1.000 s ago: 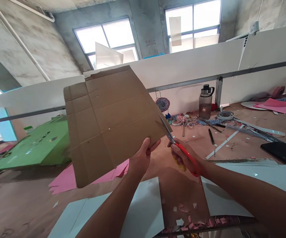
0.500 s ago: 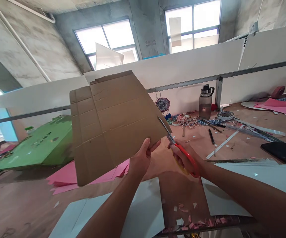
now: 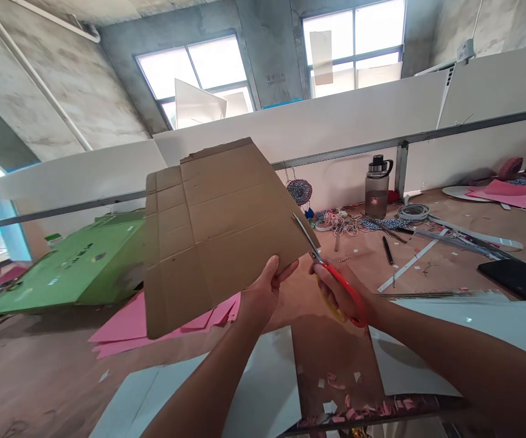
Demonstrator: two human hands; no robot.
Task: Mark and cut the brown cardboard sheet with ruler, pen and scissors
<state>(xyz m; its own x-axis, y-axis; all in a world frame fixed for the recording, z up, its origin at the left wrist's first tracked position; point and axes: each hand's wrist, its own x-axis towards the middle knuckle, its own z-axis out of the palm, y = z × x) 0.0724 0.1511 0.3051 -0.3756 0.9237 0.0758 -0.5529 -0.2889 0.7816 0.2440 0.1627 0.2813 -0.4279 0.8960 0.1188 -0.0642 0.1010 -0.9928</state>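
A creased brown cardboard sheet (image 3: 226,219) is held up at a tilt above the table, its top edge torn. My left hand (image 3: 267,286) pinches its lower edge, thumb on the near face and fingers behind. In my right hand (image 3: 340,292) is a pair of scissors (image 3: 348,291) with red and yellow handles. One blade lies across the near face of the cardboard by its right corner; the other blade is mostly hidden behind the sheet.
Pink sheets (image 3: 121,325) and a green box-like object (image 3: 71,261) lie left. White boards (image 3: 263,377) cover the near table. Farther back stand a water bottle (image 3: 376,188) and tangled cords (image 3: 347,222). A black phone (image 3: 515,278), a pen (image 3: 387,250) and a tape roll (image 3: 413,211) lie right.
The cardboard has shifted and turned a little to the right, its left side swinging inward and its right corner moving deeper between the scissor blades. Both hands keep their grip.
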